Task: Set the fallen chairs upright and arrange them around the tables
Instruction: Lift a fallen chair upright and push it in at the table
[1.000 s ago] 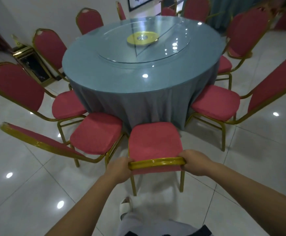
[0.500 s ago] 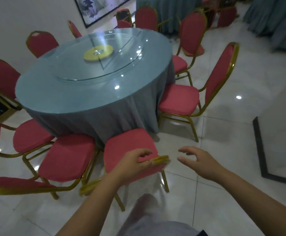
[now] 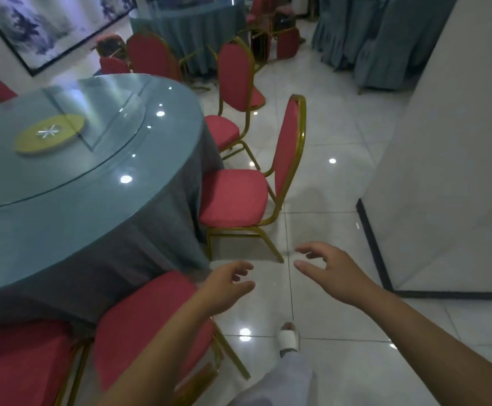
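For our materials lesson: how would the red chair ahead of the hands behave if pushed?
The chair likely slides, since the floor looks glossy. Its metal frame suggests it stays stiff. Pushed at its tall back, it might tip.

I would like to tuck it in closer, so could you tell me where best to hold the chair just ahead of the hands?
Take the chair by the top rail of its backrest, coming from behind, on the aisle side. It stands upright with the seat toward the table, so that rail is the highest, most exposed part, and fingers can curl over it.
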Tool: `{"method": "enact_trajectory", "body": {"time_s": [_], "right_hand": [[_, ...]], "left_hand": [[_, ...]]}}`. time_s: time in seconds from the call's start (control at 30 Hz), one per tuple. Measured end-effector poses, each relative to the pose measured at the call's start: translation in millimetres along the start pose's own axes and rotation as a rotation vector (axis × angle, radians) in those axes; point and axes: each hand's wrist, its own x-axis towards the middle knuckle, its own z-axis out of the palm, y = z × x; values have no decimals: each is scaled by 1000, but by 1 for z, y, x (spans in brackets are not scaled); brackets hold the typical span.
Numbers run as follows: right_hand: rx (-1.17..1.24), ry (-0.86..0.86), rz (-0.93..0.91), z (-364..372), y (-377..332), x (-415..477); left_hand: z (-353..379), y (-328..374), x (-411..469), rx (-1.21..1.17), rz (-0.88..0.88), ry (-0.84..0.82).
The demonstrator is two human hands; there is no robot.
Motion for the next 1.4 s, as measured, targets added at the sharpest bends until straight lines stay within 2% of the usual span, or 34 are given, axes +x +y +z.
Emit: {"method": "enact_trajectory", "body": {"time_s": [0.23, 0.53, 0.7, 0.83, 0.9, 1.0, 1.1, 1.27, 1.4], "right_hand": [[-119, -38, 37, -97, -1, 137], [-205, -29, 26, -192, 45, 258], [-295, -44, -71, -231, 66, 370], [-389, -167, -245, -254, 74, 480], [-522, -259, -349, -265, 74, 533], [-745, -414, -501, -277, 73, 593], [-860, -515, -634, -281, 72, 636], [-833, -612, -690, -272, 73, 673], [-812, -709, -808, -264, 101, 644]], "left_hand": [[-28, 51, 152, -82, -80, -7], [-40, 153, 308, -85, -32, 10], [-26, 198, 393, -158, 5, 130], [-6, 225, 459, -195, -39, 180], [1, 238, 484, -188, -112, 269], [7, 251, 498, -67, -290, 422], [9, 262, 498, -35, -420, 463], [31, 267, 470, -92, -554, 518], [60, 268, 423, -27, -614, 501]]}}
